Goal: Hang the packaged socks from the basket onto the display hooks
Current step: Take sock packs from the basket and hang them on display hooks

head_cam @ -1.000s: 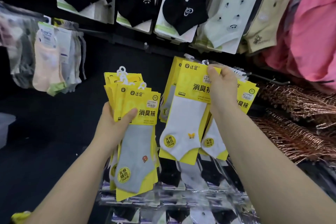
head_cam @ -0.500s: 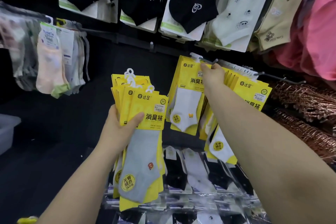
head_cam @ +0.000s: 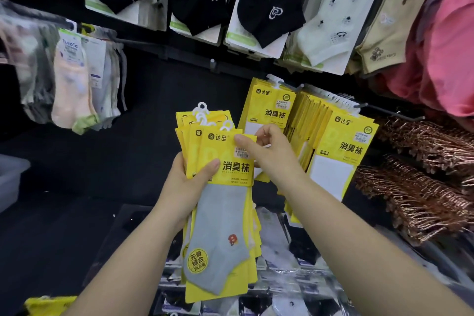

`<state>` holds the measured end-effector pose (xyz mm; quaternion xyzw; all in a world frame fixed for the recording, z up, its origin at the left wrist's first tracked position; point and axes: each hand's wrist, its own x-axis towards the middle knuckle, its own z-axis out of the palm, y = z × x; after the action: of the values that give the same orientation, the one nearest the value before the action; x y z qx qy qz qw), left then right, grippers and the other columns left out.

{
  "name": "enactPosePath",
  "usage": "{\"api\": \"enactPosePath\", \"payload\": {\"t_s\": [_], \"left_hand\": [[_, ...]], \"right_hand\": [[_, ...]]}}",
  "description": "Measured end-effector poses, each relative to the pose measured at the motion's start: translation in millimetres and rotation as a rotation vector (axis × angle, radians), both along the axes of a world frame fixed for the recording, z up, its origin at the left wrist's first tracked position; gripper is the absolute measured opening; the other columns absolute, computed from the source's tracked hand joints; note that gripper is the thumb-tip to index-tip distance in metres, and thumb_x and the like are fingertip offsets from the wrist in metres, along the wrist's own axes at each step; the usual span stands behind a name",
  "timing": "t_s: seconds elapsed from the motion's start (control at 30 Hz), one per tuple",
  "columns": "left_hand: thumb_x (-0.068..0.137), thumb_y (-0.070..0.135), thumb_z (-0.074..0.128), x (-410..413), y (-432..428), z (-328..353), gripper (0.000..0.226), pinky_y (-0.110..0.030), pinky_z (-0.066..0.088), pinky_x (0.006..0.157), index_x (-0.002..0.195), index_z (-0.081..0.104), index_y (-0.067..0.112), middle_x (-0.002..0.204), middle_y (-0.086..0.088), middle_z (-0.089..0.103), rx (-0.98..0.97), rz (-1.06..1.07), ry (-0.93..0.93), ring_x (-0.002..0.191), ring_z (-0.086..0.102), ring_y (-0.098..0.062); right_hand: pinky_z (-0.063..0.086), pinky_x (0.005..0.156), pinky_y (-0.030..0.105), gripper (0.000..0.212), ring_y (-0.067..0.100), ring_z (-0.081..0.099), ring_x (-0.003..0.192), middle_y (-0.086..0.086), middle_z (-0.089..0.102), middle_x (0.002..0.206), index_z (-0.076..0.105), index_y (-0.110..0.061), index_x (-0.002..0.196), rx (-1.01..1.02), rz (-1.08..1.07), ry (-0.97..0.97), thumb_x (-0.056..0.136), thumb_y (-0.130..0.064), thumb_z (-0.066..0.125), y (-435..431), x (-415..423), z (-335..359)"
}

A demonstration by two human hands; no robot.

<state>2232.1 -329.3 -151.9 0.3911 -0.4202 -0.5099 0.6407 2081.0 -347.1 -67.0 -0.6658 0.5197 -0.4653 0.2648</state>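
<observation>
l. hand (head_cam: 189, 182): fingers curled round a stack of sock packs (head_cam: 182, 141), thumb laid across the front at mid-height. stack is upright, slightly fanned, centre of view, in front of the dark wall panel. white plastic hanger tabs (head_cam: 202, 110) stick up from the top of the stack; none is on a hook.

r. hand (head_cam: 269, 154): thumb tip on the face of the front pack (head_cam: 220, 213) at its upper r. corner, fingers bent behind that edge, i.e. a pinch grip on that one pack. front pack shows a grey sock w/ a small red motif on a yellow card. it lies flat against the rest of the stack.

hung packs (head_cam: 343, 151): two bunches of the same yellow-card type on the wall, just behind and r. of the r. hand, white socks showing. display hook (head_cam: 395, 111): its bare end pokes out r. of the r. bunch.

surroundings: black socks (head_cam: 269, 7) on cards in the row above. peach socks (head_cam: 74, 84) hang at l. pink garment (head_cam: 451, 46) at upper r. copper-coloured hangers (head_cam: 423, 174) piled at r. clear-bagged socks (head_cam: 282, 251) below the stack.
</observation>
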Motion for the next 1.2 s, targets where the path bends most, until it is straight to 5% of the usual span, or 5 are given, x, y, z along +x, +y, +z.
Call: {"api": "enactPosePath", "payload": {"t_s": [0.27, 0.47, 0.8, 1.1, 1.2], "left_hand": [[0.036, 0.062, 0.083, -0.2, 3.9, -0.5, 0.082, -0.029, 0.057, 0.059, 0.108, 0.054, 0.036, 0.098, 0.01, 0.073, 0.018, -0.037, 0.042, 0.084, 0.072, -0.015], [0.044, 0.055, 0.08, 1.6, 1.7, -5.3, 0.071, -0.039, 0.055, 0.074, 0.107, 0.056, 0.031, 0.1, 0.005, 0.074, 0.032, -0.003, 0.066, 0.087, 0.072, -0.018], [0.063, 0.046, 0.075, -1.6, 2.3, -2.2, 0.043, -0.018, 0.05, 0.061, 0.098, 0.052, 0.039, 0.092, 0.019, 0.07, -0.045, 0.128, -0.086, 0.08, 0.068, 0.001], [0.065, 0.046, 0.076, 2.2, 2.4, -0.7, 0.04, -0.019, 0.05, 0.061, 0.096, 0.052, 0.039, 0.092, 0.017, 0.07, -0.045, 0.144, -0.114, 0.08, 0.068, 0.0], [0.056, 0.054, 0.075, 5.7, 1.6, 0.6, 0.049, -0.023, 0.052, 0.064, 0.098, 0.053, 0.039, 0.094, 0.016, 0.07, -0.046, 0.146, -0.111, 0.081, 0.069, -0.002]], "right_hand": [[0.056, 0.07, 0.034, 0.019, 0.018, 0.067, 0.074, 0.001, 0.058, 0.071, 0.056, -0.02, 0.085, 0.087, 0.105, -0.07, 0.08, -0.014, 0.073, -1.5, -17.1, 8.9], [0.056, 0.065, 0.022, 0.023, 0.008, 0.068, 0.085, 0.003, 0.063, 0.115, 0.069, -0.027, 0.095, 0.137, 0.168, -0.081, 0.093, -0.008, 0.056, 1.0, -25.1, 18.0], [0.053, 0.05, 0.023, 0.005, 0.012, 0.069, 0.061, 0.0, 0.074, 0.072, 0.073, -0.016, 0.074, 0.264, 0.067, -0.244, 0.079, -0.016, 0.073, -1.9, -22.4, 14.3], [0.058, 0.055, 0.035, 0.004, 0.021, 0.07, 0.066, 0.009, 0.073, 0.081, 0.071, -0.011, 0.082, 0.4, 0.051, -0.401, 0.08, -0.014, 0.071, -1.4, -32.3, 21.2], [0.059, 0.072, 0.042, 0.004, 0.025, 0.069, 0.082, 0.009, 0.073, 0.086, 0.071, -0.014, 0.079, 0.295, 0.032, -0.441, 0.081, -0.017, 0.072, -4.5, -43.0, 34.1]]}}
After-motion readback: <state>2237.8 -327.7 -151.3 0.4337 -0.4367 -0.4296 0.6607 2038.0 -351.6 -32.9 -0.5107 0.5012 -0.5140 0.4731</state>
